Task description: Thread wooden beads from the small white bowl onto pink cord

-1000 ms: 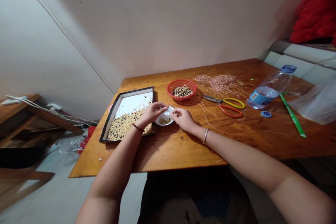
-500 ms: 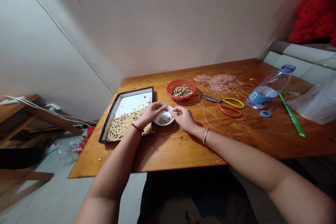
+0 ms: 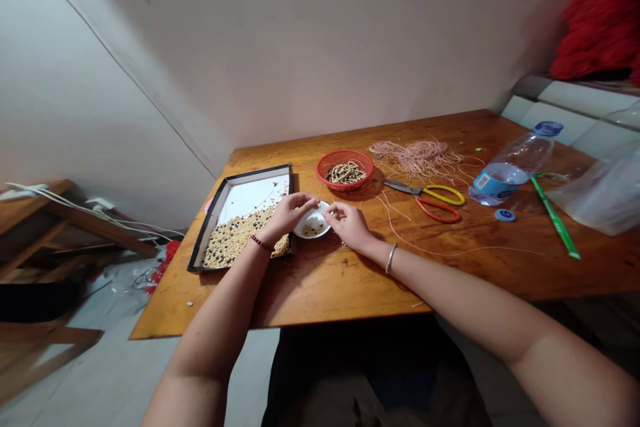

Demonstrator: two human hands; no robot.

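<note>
My left hand (image 3: pixel 291 215) is closed in a pinch above a small white bowl (image 3: pixel 327 225), its fingertips over the far rim. Opposite it, at the bowl's right side, my right hand (image 3: pixel 351 227) pinches what looks like a thin pale cord. The fingertips almost meet, and what lies between the left ones is too small to make out. A few beads (image 3: pixel 313 230) lie in the bowl. Under my left wrist stands a black-edged tray (image 3: pixel 255 188) with many cream and dark beads (image 3: pixel 240 233) spread over its near part.
Behind my hands sits a red basket (image 3: pixel 371 163) of strung beads. To its right lie a tangle of pink cord (image 3: pixel 417 155) and scissors (image 3: pixel 430 199) with yellow and orange handles. Farther right are a water bottle (image 3: pixel 515 167), its blue cap (image 3: pixel 505 215), a green strip (image 3: pixel 556 219) and a plastic bag (image 3: pixel 605 193).
Both hands stay over the white bowl in nearly the same pinch, with only a tiny shift of the fingertips. The view has moved very slightly; the other things lie as before.
</note>
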